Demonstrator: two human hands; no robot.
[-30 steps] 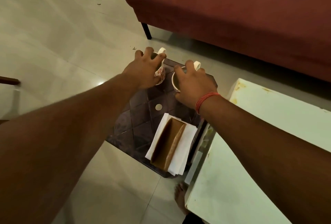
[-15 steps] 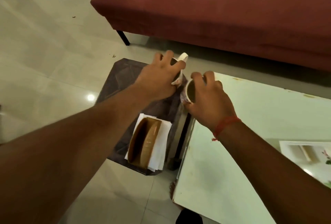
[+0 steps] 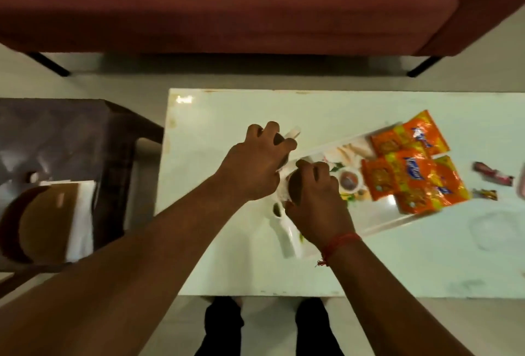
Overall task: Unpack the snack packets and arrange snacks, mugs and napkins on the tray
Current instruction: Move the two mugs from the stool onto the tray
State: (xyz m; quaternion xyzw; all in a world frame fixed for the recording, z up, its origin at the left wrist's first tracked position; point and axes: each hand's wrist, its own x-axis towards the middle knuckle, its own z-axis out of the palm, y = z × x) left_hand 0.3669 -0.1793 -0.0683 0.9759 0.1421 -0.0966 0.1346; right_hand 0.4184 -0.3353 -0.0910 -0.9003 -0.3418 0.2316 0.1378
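My left hand [image 3: 257, 165] grips a white mug from above; only its handle [image 3: 292, 132] shows past my fingers. My right hand [image 3: 315, 199] grips a second white mug [image 3: 285, 193] by the rim, over the left end of the white printed tray [image 3: 380, 215]. Both mugs are at the tray's left end on the white table [image 3: 227, 116]; whether they touch it I cannot tell. Several orange snack packets [image 3: 412, 168] lie on the tray's right half. White napkins in a brown holder [image 3: 48, 223] stand on the dark side stool [image 3: 71, 134] at left.
Two small wrapped sweets [image 3: 493, 178] lie on the table right of the tray, and a clear lid-like item [image 3: 494, 229] lies below them. A maroon sofa [image 3: 255, 6] runs behind the table. My feet [image 3: 224, 324] stand at the table's near edge.
Both hands carried the mugs rightward from the dark stool to the white table, reaching the tray's left end. The view swung right, bringing the tray and packets into sight.
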